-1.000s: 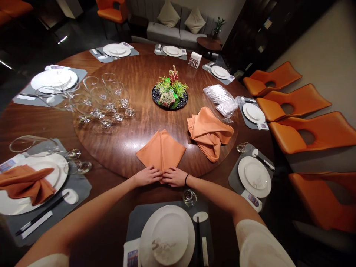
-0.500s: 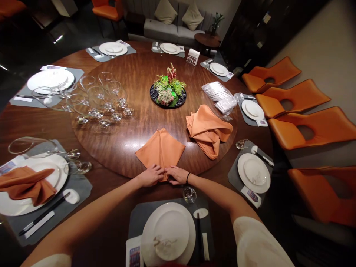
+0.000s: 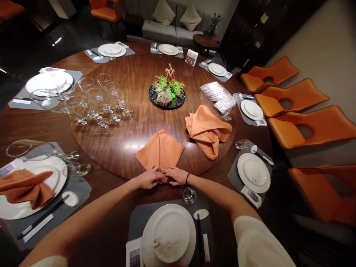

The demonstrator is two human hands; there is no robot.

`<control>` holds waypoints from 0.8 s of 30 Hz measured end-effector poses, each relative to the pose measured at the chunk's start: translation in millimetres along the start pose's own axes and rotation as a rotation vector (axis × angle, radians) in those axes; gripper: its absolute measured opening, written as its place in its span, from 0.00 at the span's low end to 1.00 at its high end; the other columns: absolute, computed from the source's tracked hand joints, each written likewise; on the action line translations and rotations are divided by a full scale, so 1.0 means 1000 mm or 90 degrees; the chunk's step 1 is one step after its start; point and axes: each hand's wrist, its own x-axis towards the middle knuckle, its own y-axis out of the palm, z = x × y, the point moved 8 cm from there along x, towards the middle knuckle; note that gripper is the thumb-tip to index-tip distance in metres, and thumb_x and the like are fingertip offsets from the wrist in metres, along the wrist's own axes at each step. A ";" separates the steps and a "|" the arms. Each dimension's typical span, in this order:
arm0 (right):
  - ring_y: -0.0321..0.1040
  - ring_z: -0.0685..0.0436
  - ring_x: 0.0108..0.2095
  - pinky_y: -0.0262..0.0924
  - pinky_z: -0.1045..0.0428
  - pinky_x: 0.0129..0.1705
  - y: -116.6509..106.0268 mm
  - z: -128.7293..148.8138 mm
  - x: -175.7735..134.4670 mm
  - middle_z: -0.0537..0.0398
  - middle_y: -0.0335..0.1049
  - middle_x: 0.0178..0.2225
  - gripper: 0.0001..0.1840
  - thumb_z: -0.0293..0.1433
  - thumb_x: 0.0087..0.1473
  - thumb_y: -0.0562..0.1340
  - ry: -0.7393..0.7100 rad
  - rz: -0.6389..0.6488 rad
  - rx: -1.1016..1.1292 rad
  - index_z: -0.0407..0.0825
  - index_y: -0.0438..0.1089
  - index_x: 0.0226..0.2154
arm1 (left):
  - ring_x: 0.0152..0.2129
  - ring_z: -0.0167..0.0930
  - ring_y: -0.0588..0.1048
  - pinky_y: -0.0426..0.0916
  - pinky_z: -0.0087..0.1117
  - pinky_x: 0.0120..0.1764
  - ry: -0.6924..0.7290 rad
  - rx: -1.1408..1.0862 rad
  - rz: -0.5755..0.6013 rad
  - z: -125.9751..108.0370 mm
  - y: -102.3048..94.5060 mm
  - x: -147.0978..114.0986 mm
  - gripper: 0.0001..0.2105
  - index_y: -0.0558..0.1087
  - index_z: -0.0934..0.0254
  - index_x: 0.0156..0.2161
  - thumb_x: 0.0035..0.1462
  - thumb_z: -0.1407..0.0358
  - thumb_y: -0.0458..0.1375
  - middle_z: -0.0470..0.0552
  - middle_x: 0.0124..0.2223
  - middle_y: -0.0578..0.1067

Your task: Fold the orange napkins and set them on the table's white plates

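An orange cloth napkin [image 3: 161,148] lies on the round wooden turntable, folded to a kite shape with a seam down its middle. At its narrow near end, my left hand [image 3: 150,177] has its fingers bent onto the left folded edge. From the other side my right hand [image 3: 176,175] grips the right edge, fingertips almost meeting the left ones. Both hands hide part of the near tip. Just below my right hand stands a small glass [image 3: 189,195]. A pile of folded orange napkins [image 3: 208,129] rests to the right.
Several stemmed glasses [image 3: 102,98] crowd the turntable's left side. A plant centrepiece [image 3: 167,91] sits mid-table, with plastic-wrapped packets [image 3: 218,96] to its right. Nearest me is a plate setting [image 3: 172,230] with chopsticks [image 3: 199,235]. Orange chairs [image 3: 308,126] line the right.
The view has shifted very slightly. My hands stay at the napkin's near end with little visible movement, and the napkin keeps its shape.
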 end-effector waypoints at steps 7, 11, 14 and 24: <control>0.60 0.45 0.58 0.55 0.46 0.61 -0.054 -0.009 0.015 0.43 0.65 0.56 0.21 0.29 0.57 0.55 0.038 -0.157 0.009 0.45 0.60 0.54 | 0.37 0.35 0.68 0.64 0.36 0.42 -0.348 0.035 -0.302 0.081 -0.068 0.021 0.08 0.66 0.64 0.37 0.60 0.62 0.48 0.54 0.38 0.72; 0.48 0.41 0.65 0.43 0.39 0.66 -0.063 -0.028 0.022 0.43 0.57 0.62 0.26 0.31 0.57 0.56 0.111 -0.158 -0.101 0.45 0.58 0.59 | 0.43 0.39 0.71 0.65 0.36 0.46 -0.514 0.135 -0.247 0.123 -0.085 0.052 0.14 0.66 0.69 0.44 0.55 0.61 0.53 0.61 0.44 0.73; 0.45 0.41 0.67 0.38 0.39 0.67 -0.055 -0.036 0.023 0.44 0.51 0.65 0.29 0.34 0.59 0.55 0.134 -0.114 -0.144 0.45 0.56 0.61 | 0.46 0.45 0.72 0.65 0.38 0.46 -0.564 0.155 -0.217 0.137 -0.089 0.065 0.21 0.65 0.75 0.47 0.50 0.63 0.56 0.69 0.47 0.72; 0.40 0.43 0.68 0.33 0.40 0.68 -0.044 -0.042 0.021 0.46 0.47 0.67 0.31 0.37 0.61 0.52 0.140 -0.093 -0.167 0.45 0.53 0.64 | 0.38 0.41 0.78 0.69 0.36 0.39 -0.667 0.110 -0.186 0.163 -0.093 0.067 0.19 0.64 0.69 0.53 0.62 0.61 0.44 0.63 0.42 0.78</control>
